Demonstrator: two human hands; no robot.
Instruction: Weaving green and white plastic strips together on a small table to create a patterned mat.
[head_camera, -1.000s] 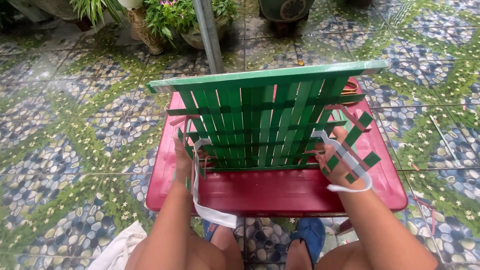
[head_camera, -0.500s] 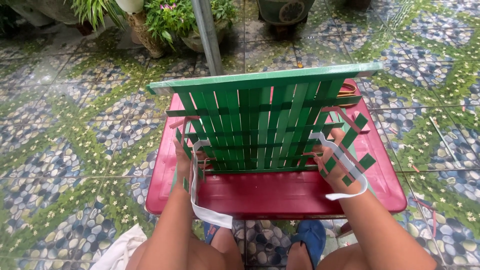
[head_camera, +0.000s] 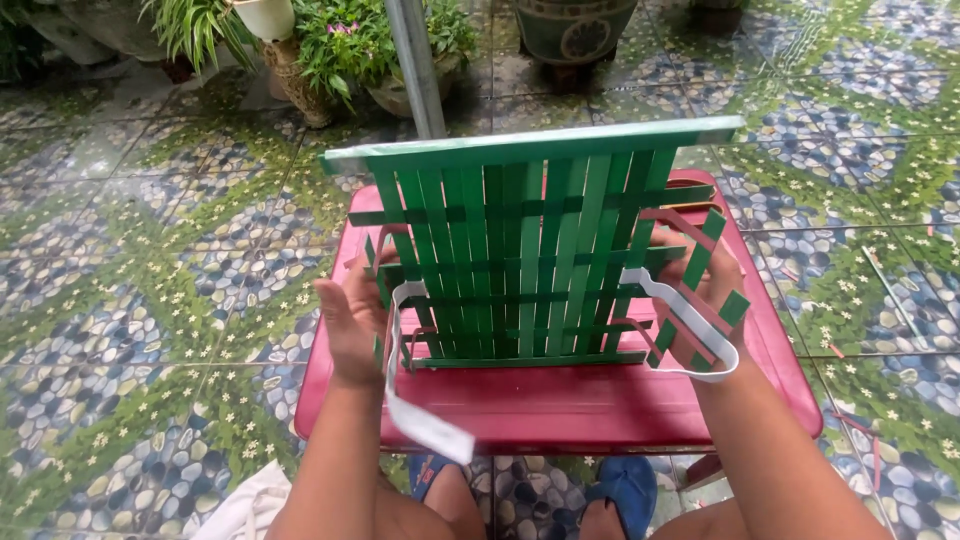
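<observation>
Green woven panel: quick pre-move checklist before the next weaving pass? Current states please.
1. Green woven panel standing upright on the red table: ok.
2. Left hand against the panel's left edge: ok.
3. Right hand at the right edge, among loose green strip ends: ok.
4. White strap looped over the right hand: ok.
5. White strap's other end hanging off the table's front edge: not ok, unsecured.
6. Firmness of either hand's grip: cannot tell.
</observation>
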